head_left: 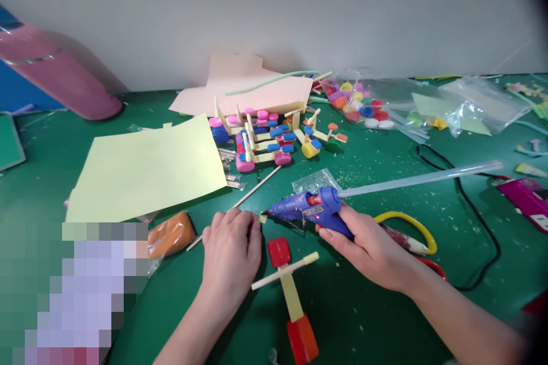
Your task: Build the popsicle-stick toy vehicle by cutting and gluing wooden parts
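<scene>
Right hand (pixel 362 242) wrapped round the grip of a blue glue gun (pixel 302 208), hard scuffed plastic tapering to a dark nozzle, over the speckled green tabletop (pixel 377 325); long translucent glue stick (pixel 419 178) juts from its back. Left hand (pixel 233 239) apart from it, knuckles up, fingers curled near a small pale scrap (pixel 262 219) by the nozzle; fingertips hidden, can't tell whether they pinch it. Slim wooden stick (pixel 260 185) partly covered by that hand. Pixelation masks lower left; purple box (pixel 524 201) cut off at right edge.
</scene>
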`<state>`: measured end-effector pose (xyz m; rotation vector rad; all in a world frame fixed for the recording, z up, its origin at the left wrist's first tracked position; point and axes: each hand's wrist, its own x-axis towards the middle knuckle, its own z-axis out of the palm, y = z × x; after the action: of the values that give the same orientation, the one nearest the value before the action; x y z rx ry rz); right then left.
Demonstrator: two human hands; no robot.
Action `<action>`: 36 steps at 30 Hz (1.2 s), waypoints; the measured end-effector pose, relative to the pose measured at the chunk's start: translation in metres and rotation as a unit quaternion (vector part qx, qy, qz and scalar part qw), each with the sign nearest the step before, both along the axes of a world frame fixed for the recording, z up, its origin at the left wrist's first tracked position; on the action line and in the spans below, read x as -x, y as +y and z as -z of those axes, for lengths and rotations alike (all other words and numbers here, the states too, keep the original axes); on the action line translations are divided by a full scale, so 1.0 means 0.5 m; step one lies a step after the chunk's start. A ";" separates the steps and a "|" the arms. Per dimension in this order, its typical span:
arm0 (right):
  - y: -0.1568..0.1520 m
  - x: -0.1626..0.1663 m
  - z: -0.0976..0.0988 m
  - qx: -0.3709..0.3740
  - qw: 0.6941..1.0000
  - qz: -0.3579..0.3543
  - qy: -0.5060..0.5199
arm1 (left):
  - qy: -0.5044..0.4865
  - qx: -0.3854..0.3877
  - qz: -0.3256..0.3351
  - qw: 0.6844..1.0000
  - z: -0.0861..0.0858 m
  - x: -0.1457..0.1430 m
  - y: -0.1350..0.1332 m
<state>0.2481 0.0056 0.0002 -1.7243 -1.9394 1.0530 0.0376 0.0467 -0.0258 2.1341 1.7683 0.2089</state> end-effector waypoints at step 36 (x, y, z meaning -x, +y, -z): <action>-0.005 -0.002 -0.007 -0.016 1.000 -0.002 -0.026 | 0.006 -0.008 0.002 1.000 -0.002 0.000 -0.003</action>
<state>0.2490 0.0029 0.0037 -1.7474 -1.9807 0.9833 0.0377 0.0451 -0.0246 2.1550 1.7748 0.2092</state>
